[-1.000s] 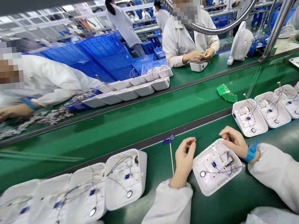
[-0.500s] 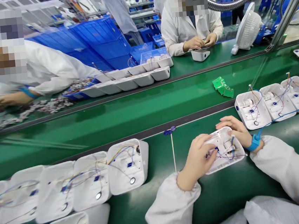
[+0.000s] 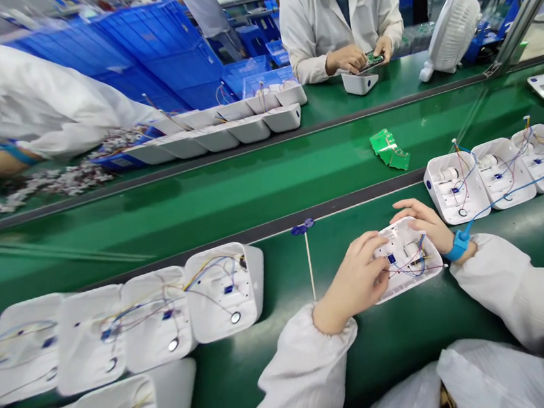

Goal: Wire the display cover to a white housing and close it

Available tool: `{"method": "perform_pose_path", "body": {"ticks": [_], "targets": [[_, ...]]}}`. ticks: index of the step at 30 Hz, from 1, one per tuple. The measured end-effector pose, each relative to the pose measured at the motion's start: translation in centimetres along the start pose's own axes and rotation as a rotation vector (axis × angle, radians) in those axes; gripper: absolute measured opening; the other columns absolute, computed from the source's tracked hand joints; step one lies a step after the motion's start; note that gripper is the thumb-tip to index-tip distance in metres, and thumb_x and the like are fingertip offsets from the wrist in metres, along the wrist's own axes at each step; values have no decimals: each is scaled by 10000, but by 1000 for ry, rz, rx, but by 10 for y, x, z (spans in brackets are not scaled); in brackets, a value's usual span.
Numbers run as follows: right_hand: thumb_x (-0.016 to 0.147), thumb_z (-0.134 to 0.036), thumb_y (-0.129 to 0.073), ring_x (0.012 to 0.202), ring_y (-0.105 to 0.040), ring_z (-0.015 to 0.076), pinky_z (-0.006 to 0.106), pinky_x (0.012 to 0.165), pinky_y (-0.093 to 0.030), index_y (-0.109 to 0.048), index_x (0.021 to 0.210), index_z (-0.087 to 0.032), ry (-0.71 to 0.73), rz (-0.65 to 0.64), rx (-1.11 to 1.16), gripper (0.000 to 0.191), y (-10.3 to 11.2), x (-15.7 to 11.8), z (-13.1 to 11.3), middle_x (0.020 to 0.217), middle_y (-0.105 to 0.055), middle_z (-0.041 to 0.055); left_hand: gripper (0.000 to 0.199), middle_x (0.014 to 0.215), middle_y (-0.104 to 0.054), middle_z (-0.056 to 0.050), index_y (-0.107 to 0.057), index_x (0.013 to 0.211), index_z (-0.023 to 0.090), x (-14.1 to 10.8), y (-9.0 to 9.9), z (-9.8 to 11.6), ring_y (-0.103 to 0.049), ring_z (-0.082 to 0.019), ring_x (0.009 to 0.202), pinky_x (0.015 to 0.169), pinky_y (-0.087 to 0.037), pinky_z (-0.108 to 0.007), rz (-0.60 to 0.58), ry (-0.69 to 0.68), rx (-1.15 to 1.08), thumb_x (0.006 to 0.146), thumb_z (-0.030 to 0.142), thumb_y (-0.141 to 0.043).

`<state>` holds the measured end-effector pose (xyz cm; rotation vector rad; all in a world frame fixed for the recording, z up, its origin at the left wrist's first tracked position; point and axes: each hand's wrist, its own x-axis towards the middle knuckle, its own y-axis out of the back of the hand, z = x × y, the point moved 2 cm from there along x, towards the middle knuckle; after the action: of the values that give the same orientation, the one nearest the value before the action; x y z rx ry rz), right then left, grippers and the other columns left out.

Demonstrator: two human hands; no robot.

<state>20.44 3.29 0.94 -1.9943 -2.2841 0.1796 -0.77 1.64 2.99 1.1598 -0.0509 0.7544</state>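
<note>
From afar I see the left hand (image 3: 356,279) over the left end of a white shell (image 3: 399,240), the right hand (image 3: 427,227) touching its far right corner; whether either grips, I cannot tell. The shell sits between them at the green desk (image 3: 405,339) — likely light, stiff and slick, its thin wires (image 3: 423,271) fragile — so best held by its outer walls. Similar shells line up left (image 3: 255,286) and right (image 3: 446,199).

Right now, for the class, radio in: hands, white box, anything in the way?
Left hand at left end of white box. Right hand at its far right corner. Box open side up. Wires inside, possibly in the way.
</note>
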Motion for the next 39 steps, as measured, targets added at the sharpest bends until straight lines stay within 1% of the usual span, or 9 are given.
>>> {"method": "perform_pose_path", "body": {"ticks": [5,8,13,19,22,27,33,36,39], "targets": [[811,-300,-616,834,-646,185,310,720,-474,-576,1134,-216,0,-5,-28,336,1,1,1,956,-719,45,102,1139,-619,-99,-594,809,197,1,-2,-4,-509,-287,1205,984,-483,-487,120,22,-38,797,97,-594],[818,-321,-622,831,-657,187,317,725,-489,-583,1124,-217,-12,2,-37,326,1,1,1,962,-721,49,101,1093,-627,-90,-572,808,207,0,-3,-10,-572,-251,1088,930,-507,-461,206,104,-111,795,107,-578],[819,-315,-630,880,-673,196,341,792,-509,-611,1080,-215,1,-6,-49,281,1,2,1,971,-720,52,84,1003,-646,-68,-554,794,203,-3,0,-18,-633,-191,922,801,-540,-351,377,263,-200,833,129,-558],[831,-322,-604,929,-681,212,371,846,-517,-621,1065,-212,1,3,-103,259,0,2,1,982,-724,57,118,897,-668,-43,-556,742,200,-5,2,-22,-651,-170,837,746,-537,-321,522,341,-192,838,132,-556],[822,-295,-589,960,-673,216,379,877,-508,-634,1057,-213,32,3,-156,253,0,2,-1,1005,-723,54,114,883,-673,-40,-566,744,201,-5,2,-23,-651,-169,836,751,-536,-321,544,377,-169,829,126,-559],[823,-280,-568,938,-648,213,363,856,-490,-673,991,-205,63,1,-258,212,1,2,-4,1003,-714,48,120,874,-679,-37,-587,741,202,-7,0,-28,-655,-171,844,777,-535,-325,559,455,-121,805,105,-560],[834,-286,-554,903,-634,205,344,822,-478,-684,962,-193,50,7,-282,205,1,1,-5,969,-706,45,124,844,-683,-39,-588,697,199,-8,-6,-41,-652,-177,797,677,-522,-300,552,613,-107,735,91,-539],[839,-295,-555,886,-630,203,340,806,-477,-686,965,-192,38,8,-278,208,1,1,-5,968,-704,46,115,861,-685,-41,-592,723,199,-8,-5,-41,-654,-176,814,696,-525,-300,528,593,-143,755,102,-540],[836,-295,-559,885,-629,205,341,811,-478,-687,950,-194,63,10,-293,199,1,1,-5,957,-701,45,86,935,-684,-62,-614,851,201,-6,-1,-33,-656,-189,883,772,-538,-336,476,467,-223,842,164,-537]]}}
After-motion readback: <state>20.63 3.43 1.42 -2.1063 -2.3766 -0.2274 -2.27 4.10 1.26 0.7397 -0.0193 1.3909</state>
